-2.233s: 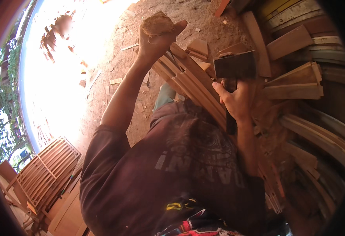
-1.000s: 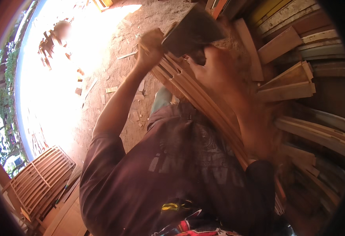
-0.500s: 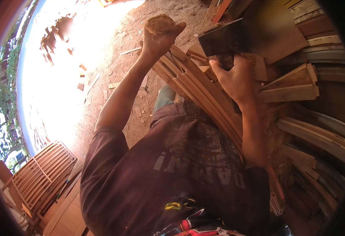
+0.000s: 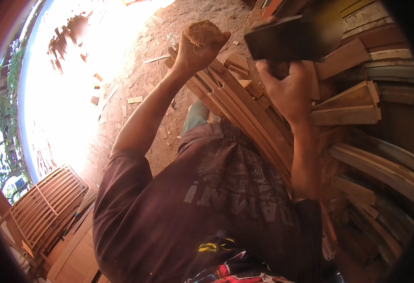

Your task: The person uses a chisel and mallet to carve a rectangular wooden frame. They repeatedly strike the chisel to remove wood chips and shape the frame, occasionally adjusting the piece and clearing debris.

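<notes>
My left hand (image 4: 195,55) is closed around a brown, rough, fibrous-looking wad (image 4: 203,32), with the thumb sticking out to the right. It is above the far end of a bundle of long, grooved wooden strips (image 4: 244,113), which slants down toward my right side. My right hand (image 4: 289,92) grips a dark, box-shaped tool (image 4: 289,40) from its near side. The tool's exact kind is unclear, its right part is blurred, and most of its grip is hidden by my fingers. Right of the strips, my forearm runs alongside them.
Stacked boards and curved pieces (image 4: 376,165) crowd the right side, with a wedge-shaped wooden assembly (image 4: 351,106) nearer my hand. Wood offcuts (image 4: 135,100) litter the dirt floor. A slatted wooden panel (image 4: 51,203) leans at the lower left. Strong sunlight washes out the far left.
My left hand with the fibrous wad has shifted slightly right. The dark tool in my right hand has turned a little, uncovering more of the board behind it.
</notes>
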### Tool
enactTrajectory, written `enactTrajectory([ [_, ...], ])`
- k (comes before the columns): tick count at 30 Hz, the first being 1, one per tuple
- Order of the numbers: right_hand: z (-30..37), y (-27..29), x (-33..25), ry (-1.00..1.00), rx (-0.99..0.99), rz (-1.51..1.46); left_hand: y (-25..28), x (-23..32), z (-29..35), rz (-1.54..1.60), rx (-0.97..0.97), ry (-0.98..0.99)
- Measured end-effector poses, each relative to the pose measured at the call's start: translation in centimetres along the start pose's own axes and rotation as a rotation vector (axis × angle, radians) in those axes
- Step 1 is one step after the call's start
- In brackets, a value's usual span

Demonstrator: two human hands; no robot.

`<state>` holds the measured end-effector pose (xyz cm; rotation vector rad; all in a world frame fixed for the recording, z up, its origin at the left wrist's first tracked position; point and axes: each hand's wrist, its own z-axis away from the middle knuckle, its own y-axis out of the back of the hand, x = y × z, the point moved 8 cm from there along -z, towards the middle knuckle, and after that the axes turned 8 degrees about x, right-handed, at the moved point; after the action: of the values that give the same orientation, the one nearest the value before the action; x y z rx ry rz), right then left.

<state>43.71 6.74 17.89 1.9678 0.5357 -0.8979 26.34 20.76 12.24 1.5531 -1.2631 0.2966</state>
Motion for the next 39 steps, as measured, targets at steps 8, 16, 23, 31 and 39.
enactTrajectory([
  [8,-1.1,-4.4,-4.0,0.256,-0.222,0.309,0.9,-0.2,1.6,0.198,0.146,-0.156],
  [16,-1.3,-2.8,-6.4,0.164,-0.065,0.056,0.5,-1.2,2.6,0.192,0.058,-0.059],
  [23,0.7,-5.2,-3.6,0.164,-0.31,0.298,1.1,-0.7,4.0,-0.095,0.152,-0.463],
  [31,-0.8,-4.8,-6.2,0.044,-0.19,0.266,-0.3,-2.4,3.8,0.039,0.028,-0.177],
  [39,-0.2,-4.9,0.1,-0.017,-0.265,0.255,2.9,-6.6,1.7,0.143,0.174,-0.072],
])
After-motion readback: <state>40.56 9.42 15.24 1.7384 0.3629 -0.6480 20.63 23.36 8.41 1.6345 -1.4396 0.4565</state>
